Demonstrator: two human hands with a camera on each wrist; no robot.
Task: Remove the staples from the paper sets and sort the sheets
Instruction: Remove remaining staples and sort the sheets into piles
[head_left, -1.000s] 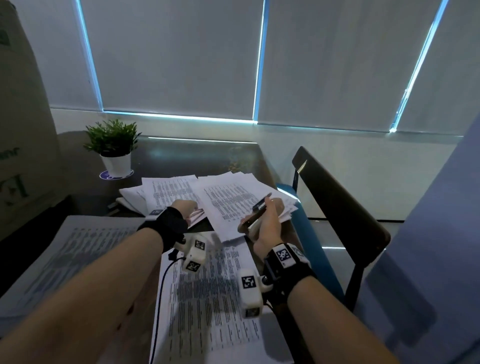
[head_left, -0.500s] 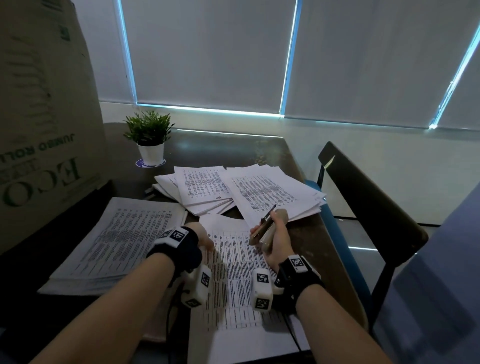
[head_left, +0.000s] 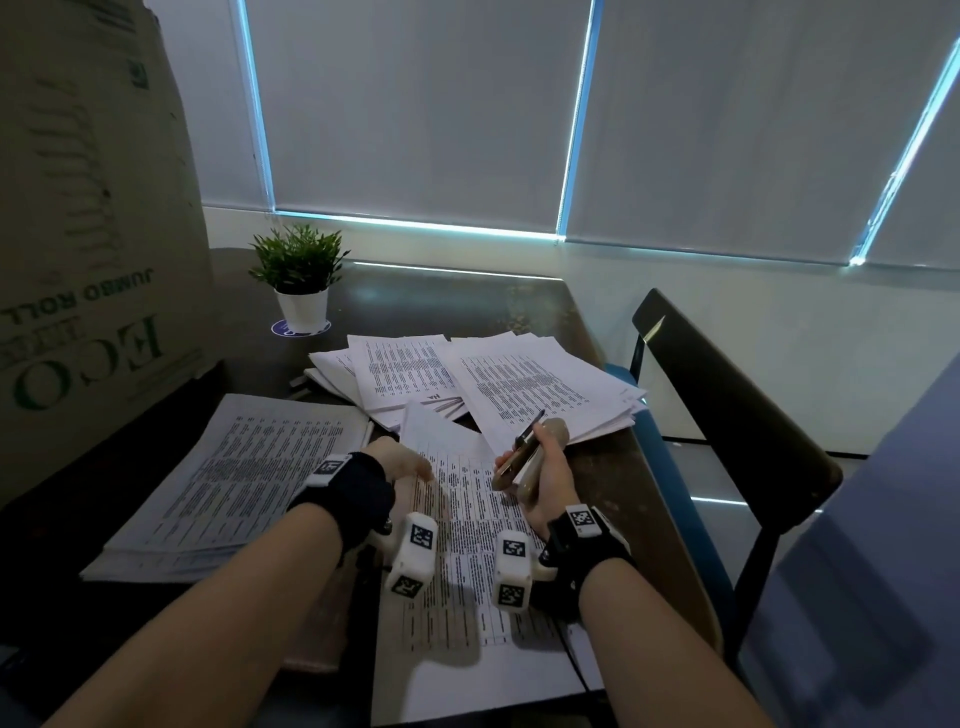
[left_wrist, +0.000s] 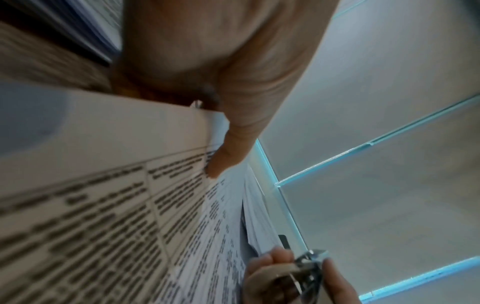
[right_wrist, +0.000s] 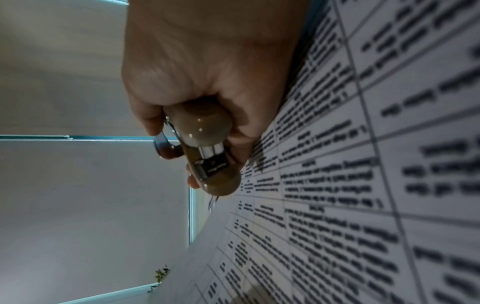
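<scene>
At the far left of the head view a big cardboard box (head_left: 78, 249) stands on the dark table (head_left: 519, 306) and fills the upper left of the frame. Just right of it, lower in the frame, lies a thick stack of printed sheets (head_left: 244, 478). Behind this stack, toward the upper middle, there is a small green plant in a white pot (head_left: 301, 283).

The left hand (head_left: 400, 462) is at the centre of the frame. It rests on the top left corner of the paper set (head_left: 467, 545) that lies in front of the person. In the left wrist view its thumb (left_wrist: 233, 144) lies on the printed page at this corner; the other fingers are hidden by the palm, so I cannot tell if they curl under the paper.

A loose heap of printed papers (head_left: 519, 384) is spread in the middle of the table, behind the hands.

The right hand (head_left: 545, 467) is just right of the left one, apart from it, over the upper part of the same paper set. Its fingers are closed around a beige staple remover (head_left: 524, 452), with the dark metal tip pointing up and away.

At the right of the frame a dark chair (head_left: 727, 415) stands beside the table edge.
</scene>
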